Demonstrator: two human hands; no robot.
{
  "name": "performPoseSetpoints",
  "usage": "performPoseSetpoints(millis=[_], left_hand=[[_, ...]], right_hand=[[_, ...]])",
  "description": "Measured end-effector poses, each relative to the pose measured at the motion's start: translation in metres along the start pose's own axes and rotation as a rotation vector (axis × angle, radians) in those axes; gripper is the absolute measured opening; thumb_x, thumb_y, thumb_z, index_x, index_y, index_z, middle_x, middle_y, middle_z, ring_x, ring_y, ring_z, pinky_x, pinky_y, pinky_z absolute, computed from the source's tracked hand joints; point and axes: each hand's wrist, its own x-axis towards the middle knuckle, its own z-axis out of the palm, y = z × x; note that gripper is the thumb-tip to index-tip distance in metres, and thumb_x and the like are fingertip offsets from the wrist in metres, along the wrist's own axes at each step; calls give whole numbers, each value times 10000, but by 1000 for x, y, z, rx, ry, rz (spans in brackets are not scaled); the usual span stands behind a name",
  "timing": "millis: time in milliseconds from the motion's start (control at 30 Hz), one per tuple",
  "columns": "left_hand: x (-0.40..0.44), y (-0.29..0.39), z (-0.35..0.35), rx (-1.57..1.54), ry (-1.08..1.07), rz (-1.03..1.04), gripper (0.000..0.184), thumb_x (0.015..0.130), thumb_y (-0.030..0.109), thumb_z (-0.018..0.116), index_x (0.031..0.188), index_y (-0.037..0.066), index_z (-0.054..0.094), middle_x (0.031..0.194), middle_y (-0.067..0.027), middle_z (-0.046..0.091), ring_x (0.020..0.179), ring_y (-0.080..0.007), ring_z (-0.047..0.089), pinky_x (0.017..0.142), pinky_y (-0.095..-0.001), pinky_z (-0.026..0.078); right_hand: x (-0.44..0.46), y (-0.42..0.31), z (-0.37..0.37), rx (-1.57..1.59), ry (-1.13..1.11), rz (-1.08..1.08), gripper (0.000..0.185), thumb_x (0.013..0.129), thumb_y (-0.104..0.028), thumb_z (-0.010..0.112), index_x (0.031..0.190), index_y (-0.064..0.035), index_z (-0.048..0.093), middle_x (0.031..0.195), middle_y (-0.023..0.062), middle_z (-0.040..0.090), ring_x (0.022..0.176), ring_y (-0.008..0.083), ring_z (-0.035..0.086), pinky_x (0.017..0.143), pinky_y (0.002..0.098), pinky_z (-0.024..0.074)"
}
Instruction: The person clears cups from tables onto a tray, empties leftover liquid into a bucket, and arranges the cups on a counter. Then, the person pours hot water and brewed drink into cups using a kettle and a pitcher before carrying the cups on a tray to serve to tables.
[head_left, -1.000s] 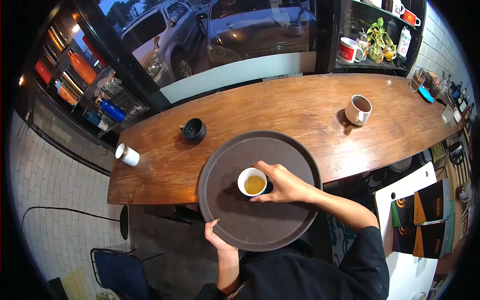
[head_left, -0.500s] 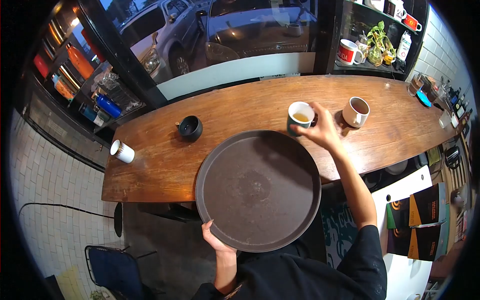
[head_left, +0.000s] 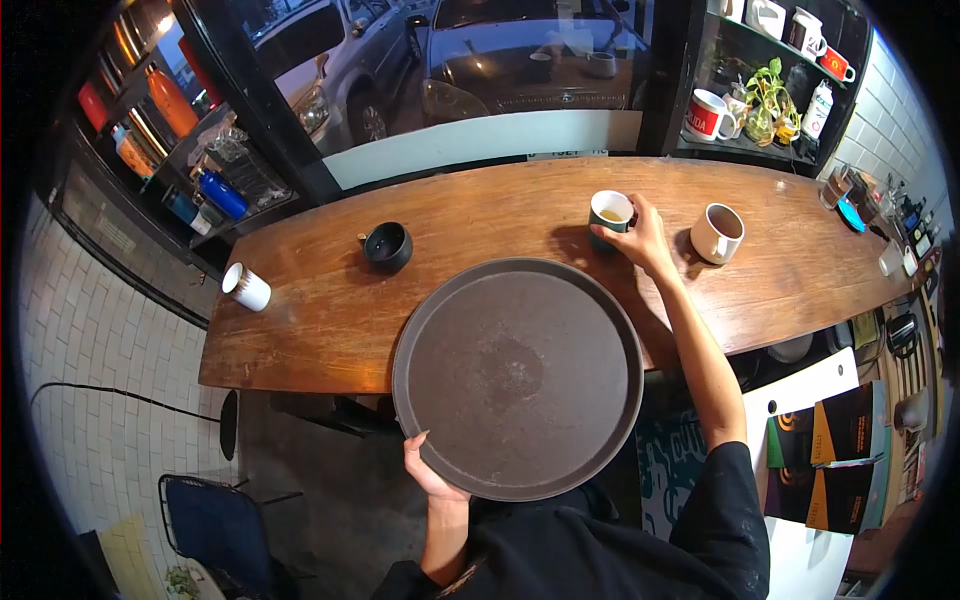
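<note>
My left hand (head_left: pixel 435 473) grips the near-left rim of a round dark brown serving tray (head_left: pixel 517 385), thumb over the edge and the other fingers hidden beneath. The tray's top is bare and scuffed, and its far part overlaps the table's near edge in view. Beyond the tray, my right hand (head_left: pixel 645 238) is closed around a dark green cup (head_left: pixel 604 234) with a white inside and some yellowish liquid. The cup is upright at the tabletop; whether its base touches the wood is hard to tell. To its right stands a cream mug (head_left: pixel 712 240) with dark contents.
On the wooden table (head_left: pixel 480 220) are a black cup (head_left: pixel 388 247) and a white-and-brown cup (head_left: pixel 247 287) near the left end. Shelves with bottles (head_left: pixel 222 193) and mugs (head_left: pixel 706 115) flank the window. A chair (head_left: pixel 215 530) stands lower left; dark packets (head_left: pixel 845 430) lie right.
My right hand has moved the green cup away from the tray, toward the window and lower to the table. The left hand keeps the tray in nearly the same place.
</note>
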Motion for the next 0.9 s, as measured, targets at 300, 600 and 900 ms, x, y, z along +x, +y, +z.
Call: performPoseSetpoints(millis=[300,600,900], left_hand=[[1,0,-8,16,-16,-11,513,800,377,457,1177,36,527,1152,-122,566,1034,-291,539,870,-407,448],[1,1,-3,-3,-1,-21,515,787,370,474,1180,40,521,1150,-122,565,1024,-293,539,862,-407,453],[0,-2,-3,9,1,-16,524,779,372,479,1183,40,517,1135,-117,563,1007,-293,541,854,-409,453]], right_hand=[[3,24,-10,36,-64,-9,646,637,-320,827,1100,13,523,1066,209,608,1033,312,582,852,406,462],[-21,17,-55,-148,185,-139,807,671,-309,800,1282,24,392,1203,246,501,1122,353,498,944,428,408],[-32,64,-119,-542,226,235,917,639,-265,801,1329,53,288,1204,297,470,1113,421,472,942,450,413]])
